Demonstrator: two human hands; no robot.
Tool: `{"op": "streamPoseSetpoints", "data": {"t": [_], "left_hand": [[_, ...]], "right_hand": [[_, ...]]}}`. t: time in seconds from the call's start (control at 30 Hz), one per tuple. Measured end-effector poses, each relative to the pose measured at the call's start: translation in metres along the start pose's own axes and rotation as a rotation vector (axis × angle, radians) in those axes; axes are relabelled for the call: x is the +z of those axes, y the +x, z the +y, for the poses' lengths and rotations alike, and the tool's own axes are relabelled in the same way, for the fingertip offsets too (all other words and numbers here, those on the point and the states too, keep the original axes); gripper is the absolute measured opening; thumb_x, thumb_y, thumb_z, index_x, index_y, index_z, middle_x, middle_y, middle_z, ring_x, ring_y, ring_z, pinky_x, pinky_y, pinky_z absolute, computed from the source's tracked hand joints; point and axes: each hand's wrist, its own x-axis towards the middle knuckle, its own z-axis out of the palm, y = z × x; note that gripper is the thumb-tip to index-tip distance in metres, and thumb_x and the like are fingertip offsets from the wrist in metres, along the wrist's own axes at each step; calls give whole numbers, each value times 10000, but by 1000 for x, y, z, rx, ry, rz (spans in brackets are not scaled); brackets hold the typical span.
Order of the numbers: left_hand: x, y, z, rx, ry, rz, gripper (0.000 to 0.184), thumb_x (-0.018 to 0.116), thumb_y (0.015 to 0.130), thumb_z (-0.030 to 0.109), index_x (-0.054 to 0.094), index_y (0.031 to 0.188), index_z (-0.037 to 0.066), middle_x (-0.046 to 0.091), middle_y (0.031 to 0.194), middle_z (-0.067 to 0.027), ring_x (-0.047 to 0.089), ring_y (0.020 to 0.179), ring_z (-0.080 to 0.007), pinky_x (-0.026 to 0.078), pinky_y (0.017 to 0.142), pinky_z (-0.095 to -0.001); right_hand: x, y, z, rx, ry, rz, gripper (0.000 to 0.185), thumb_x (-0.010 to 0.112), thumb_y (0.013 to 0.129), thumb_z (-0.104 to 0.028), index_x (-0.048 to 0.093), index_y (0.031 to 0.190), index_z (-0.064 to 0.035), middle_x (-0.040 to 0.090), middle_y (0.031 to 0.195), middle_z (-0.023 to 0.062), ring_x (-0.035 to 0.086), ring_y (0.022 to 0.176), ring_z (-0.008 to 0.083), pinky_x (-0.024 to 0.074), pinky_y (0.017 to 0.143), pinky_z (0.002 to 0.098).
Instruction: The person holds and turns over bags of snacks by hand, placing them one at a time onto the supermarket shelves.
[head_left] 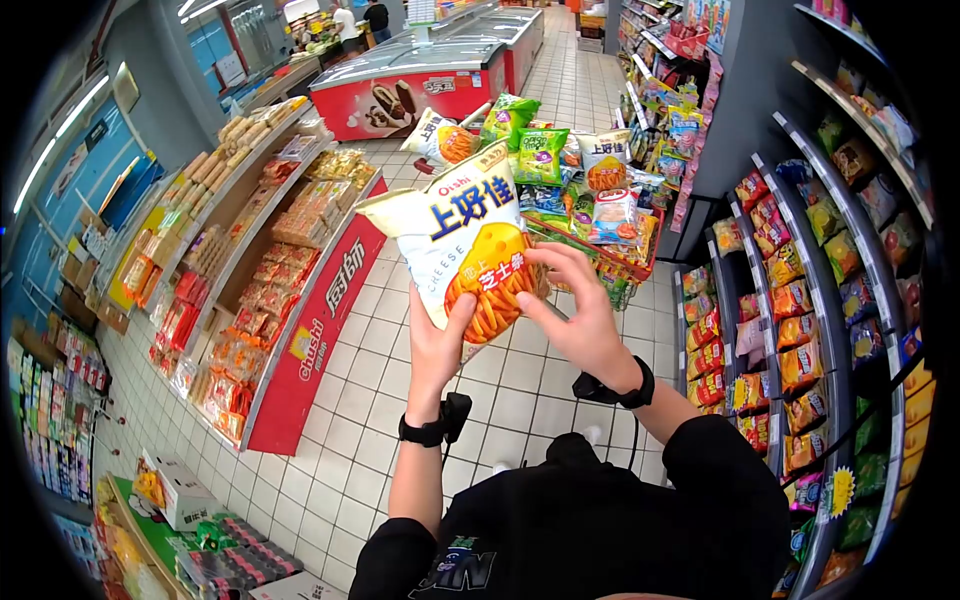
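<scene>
A white and yellow Oishi cheese snack bag [462, 240] is held up at the centre, its printed front facing me and its top tilted to the right. My left hand [438, 335] grips its lower left edge, thumb on the front. At its lower right side, my right hand [575, 305] holds it with the thumb pressed on the front and fingers around the edge. Beyond the bag stands a shopping cart [640, 270] heaped with snack bags, among them a green bag [542, 157] and another white Oishi bag [606, 160].
Shelves of snack bags [790, 300] line the right side. On the left stands a red-ended display rack [318, 325] of packaged food. Red freezers [410, 92] are ahead, with two people farther back. Boxes and packs lie at the lower left.
</scene>
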Motion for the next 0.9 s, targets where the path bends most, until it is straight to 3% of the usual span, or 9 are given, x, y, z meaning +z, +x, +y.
{"op": "streamPoseSetpoints", "data": {"t": [0.1,0.17,0.23,0.3,0.37,0.5,0.67,0.77,0.9], "left_hand": [[2,-8,18,87,96,37,547,675,927,183,366,1333,-14,556,1247,-132,562,1132,-187,473,962,-334],[3,-12,22,96,172,17,616,625,958,241,306,1414,-22,504,1342,-167,512,1230,-226,433,1022,-371],[12,-15,33,167,96,24,704,560,985,295,198,1506,-10,391,1460,-200,420,1333,-260,380,1070,-392],[11,-15,37,174,175,-58,726,520,996,299,139,1545,15,280,1540,-194,333,1402,-280,348,1093,-408],[17,-17,44,271,273,-111,666,530,985,264,228,1528,25,308,1528,-169,362,1378,-276,365,1080,-414],[26,-23,42,323,341,-155,608,570,951,184,335,1496,52,376,1464,-155,401,1328,-257,432,1017,-394],[20,-18,43,302,347,-104,562,613,933,154,398,1438,29,442,1440,-128,448,1299,-239,425,1017,-381],[1,-6,36,252,431,52,586,645,926,226,415,1417,4,470,1412,-171,473,1273,-264,433,1012,-405],[-2,-2,26,186,358,10,646,593,959,352,362,1452,5,441,1427,-228,478,1281,-278,424,1023,-415]], "right_hand": [[13,-1,-23,-24,3,-11,581,757,823,-180,523,1339,-52,468,1373,153,465,1290,293,390,1064,397],[17,0,-18,-51,-52,-28,682,778,823,-266,466,1379,-24,436,1402,167,433,1314,301,366,1088,396],[20,0,-14,-54,-78,-30,950,793,800,-423,292,1475,20,392,1385,240,409,1303,344,351,1089,424],[16,5,-14,-56,-125,-43,972,814,790,-406,267,1462,33,395,1427,191,408,1334,289,376,1085,396],[8,16,-19,140,344,-203,1096,845,756,-406,170,1489,50,429,1381,203,477,1267,266,426,1032,394],[5,25,-8,160,521,-37,977,880,733,-292,254,1416,16,528,1297,155,536,1199,215,456,1007,371],[-7,31,3,271,803,51,791,774,833,-177,271,1415,8,534,1290,135,559,1172,202,477,985,345],[-22,29,-3,396,981,-35,692,714,871,-177,313,1410,-13,558,1271,119,592,1131,193,500,958,342],[-31,18,0,440,974,-119,567,640,915,-247,405,1381,-27,602,1228,80,623,1079,153,513,916,302]]}}
